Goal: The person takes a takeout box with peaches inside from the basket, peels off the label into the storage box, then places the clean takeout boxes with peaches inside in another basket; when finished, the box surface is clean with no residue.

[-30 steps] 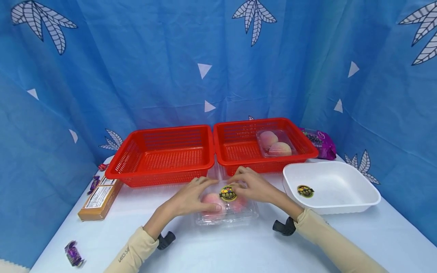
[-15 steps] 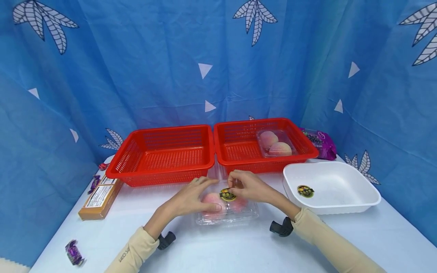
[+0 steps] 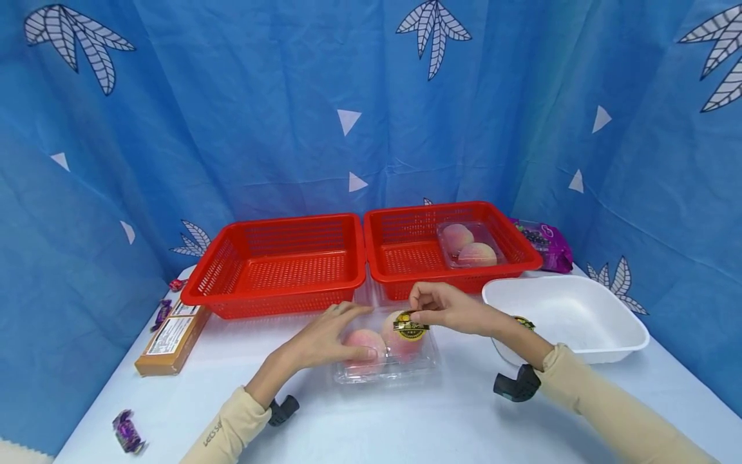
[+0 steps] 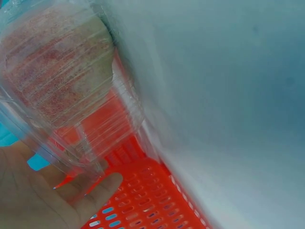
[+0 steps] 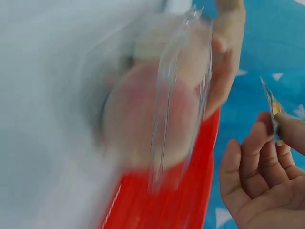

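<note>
A clear plastic clamshell box (image 3: 385, 376) with two peaches (image 3: 364, 343) stands in the middle of the table, its lid down. My left hand (image 3: 326, 336) rests over its left end, thumb on the lid and straight fingers at the back edge. In the left wrist view these fingers (image 4: 97, 195) lie against the clear plastic. My right hand (image 3: 455, 310) pinches a black and gold fruit sticker (image 3: 413, 327) between thumb and forefinger, over the box's right end. The right wrist view shows the sticker (image 5: 273, 107) edge-on, apart from the lid.
Two red baskets (image 3: 278, 298) stand behind; the right one holds another box of peaches (image 3: 476, 254). At right are a white tray (image 3: 580, 309) with a similar sticker and a purple bag (image 3: 558, 250). An orange-brown box (image 3: 169, 341) and wrapped candies (image 3: 127, 432) lie at left.
My right hand has moved to the right with the sticker, which has come off the lid above the right peach. My left hand and the peach box have stayed in place.
</note>
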{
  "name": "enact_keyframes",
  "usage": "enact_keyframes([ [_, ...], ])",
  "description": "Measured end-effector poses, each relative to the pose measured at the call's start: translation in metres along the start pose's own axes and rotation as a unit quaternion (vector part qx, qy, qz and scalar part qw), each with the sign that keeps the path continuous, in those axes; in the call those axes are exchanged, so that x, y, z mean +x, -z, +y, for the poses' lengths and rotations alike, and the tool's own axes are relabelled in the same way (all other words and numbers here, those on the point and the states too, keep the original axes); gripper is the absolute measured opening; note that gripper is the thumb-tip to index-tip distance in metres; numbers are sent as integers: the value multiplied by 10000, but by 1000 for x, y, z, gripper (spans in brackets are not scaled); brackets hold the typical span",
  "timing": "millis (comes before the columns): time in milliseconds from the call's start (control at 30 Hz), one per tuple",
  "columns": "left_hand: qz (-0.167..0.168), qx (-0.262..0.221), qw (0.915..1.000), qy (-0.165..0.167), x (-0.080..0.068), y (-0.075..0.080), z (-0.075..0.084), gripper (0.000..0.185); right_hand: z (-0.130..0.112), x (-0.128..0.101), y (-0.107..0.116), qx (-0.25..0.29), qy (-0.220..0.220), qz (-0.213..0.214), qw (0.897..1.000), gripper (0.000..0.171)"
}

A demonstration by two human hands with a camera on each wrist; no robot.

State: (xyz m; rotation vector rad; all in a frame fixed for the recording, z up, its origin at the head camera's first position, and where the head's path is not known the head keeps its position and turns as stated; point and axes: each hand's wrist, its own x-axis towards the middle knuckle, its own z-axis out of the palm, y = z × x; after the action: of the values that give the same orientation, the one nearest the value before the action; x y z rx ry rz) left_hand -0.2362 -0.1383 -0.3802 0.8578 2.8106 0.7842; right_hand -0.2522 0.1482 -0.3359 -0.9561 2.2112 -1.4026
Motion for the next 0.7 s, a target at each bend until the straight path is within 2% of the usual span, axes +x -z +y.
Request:
enact_keyframes([
  [67, 13, 6, 10000, -6, 0, 0, 0, 81, -1, -9, 14, -47, -166, 8, 9999, 21],
  [200, 11, 2, 10000, -3, -1, 1, -1, 81, 1, -31, 52, -624, -467, 77, 9969, 29],
  [300, 2, 1, 10000, -20, 0, 1, 0, 82, 7, -49, 86, -1084, -784, 58, 9910, 26],
  [433, -15, -4, 10000, -13, 0, 1, 0, 82, 22, -72, 134, -1128, -1503, -281, 9818, 19],
  [533, -4, -7, 10000, -18, 0, 1, -1, 82, 39, -87, 162, -1093, -2192, -594, 9677, 16],
  [700, 16, -51, 9999, -120, 0, 0, -2, 83, 67, -106, 184, -1362, -3323, -838, 9295, 10],
])
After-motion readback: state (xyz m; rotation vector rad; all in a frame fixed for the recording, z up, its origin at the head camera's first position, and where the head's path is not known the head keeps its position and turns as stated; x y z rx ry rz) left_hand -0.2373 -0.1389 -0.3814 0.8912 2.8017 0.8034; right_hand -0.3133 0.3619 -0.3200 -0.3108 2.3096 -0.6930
